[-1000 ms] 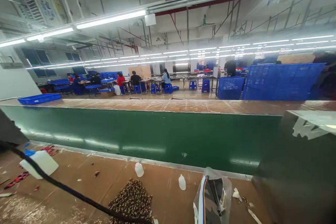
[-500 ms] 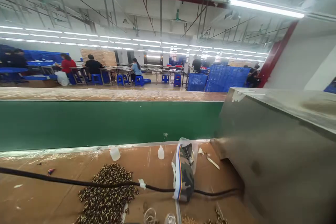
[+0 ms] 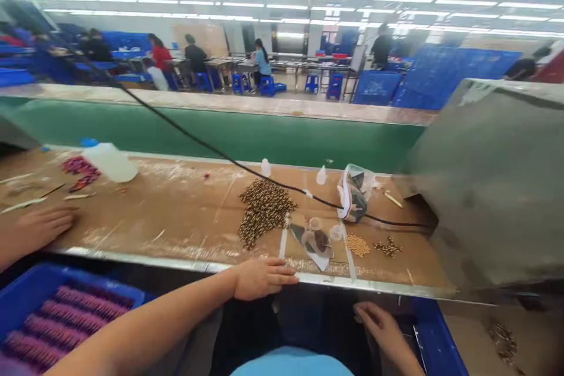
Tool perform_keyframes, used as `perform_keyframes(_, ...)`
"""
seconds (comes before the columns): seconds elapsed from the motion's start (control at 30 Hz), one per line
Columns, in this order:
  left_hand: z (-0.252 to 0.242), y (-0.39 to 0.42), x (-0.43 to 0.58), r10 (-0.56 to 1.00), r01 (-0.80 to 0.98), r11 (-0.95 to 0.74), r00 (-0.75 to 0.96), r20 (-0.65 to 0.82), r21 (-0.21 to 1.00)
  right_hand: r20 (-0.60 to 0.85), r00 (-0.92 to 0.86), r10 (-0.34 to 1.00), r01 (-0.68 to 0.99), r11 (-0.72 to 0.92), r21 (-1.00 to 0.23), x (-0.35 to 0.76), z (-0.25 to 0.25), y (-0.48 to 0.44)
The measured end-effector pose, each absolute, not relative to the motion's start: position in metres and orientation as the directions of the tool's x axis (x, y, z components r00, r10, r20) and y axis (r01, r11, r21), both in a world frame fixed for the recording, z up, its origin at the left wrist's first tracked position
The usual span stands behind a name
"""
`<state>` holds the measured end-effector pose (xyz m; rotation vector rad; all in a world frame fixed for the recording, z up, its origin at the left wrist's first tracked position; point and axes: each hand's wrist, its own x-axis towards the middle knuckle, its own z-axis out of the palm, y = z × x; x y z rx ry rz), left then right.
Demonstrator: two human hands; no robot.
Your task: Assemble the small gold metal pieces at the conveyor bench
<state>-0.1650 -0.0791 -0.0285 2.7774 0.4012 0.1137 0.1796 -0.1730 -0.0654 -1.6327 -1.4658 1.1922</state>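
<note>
Resting the left hand [image 3: 261,279] palm-down on the metal front edge [image 3: 150,261] of the table [image 3: 185,211], fingers nearly straight, gripping nothing visible. Facing a pile of small dark-and-gold pieces [image 3: 267,205] on the table just beyond that hand, beside a camouflage-print scrap [image 3: 324,258]. Holding the right hand [image 3: 381,326] below the edge, near the dark-clothed lap [image 3: 249,323], fingers curving slightly; not showing whether gripping anything.

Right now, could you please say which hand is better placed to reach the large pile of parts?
Probably the left hand: it lies at the table's front edge, closer to the pile; the right hand is farther off, short of that edge.
</note>
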Motion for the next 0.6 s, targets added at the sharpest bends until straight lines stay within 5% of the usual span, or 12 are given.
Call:
perform_keyframes(0.13, -0.035, -0.096, -0.155, 0.389, 0.308, -0.895, 0.892, 0.228, 0.324, -0.224, -0.262, 0.939, 0.383, -0.112, -0.917, 0.156, -0.043, -0.146)
perform_keyframes(0.3, -0.024, -0.094, -0.153, 0.670, 0.502, -0.738, 0.625, 0.400, 0.451, 0.027, -0.165, 0.986, 0.397, 0.091, -0.913, 0.134, -0.014, -0.128)
perform_keyframes(0.47, -0.013, -0.058, -0.151, 0.945, 0.744, -0.293, 0.131, 0.299, 0.600, 0.095, -0.023, 0.995, 0.377, 0.097, -0.921, 0.120, -0.023, -0.102)
perform_keyframes(0.6, -0.015, -0.031, -0.137, 0.967, 0.759, -0.215, 0.077, 0.244, 0.614, 0.109, -0.002, 0.994, 0.376, 0.102, -0.921, 0.117, -0.031, -0.097)
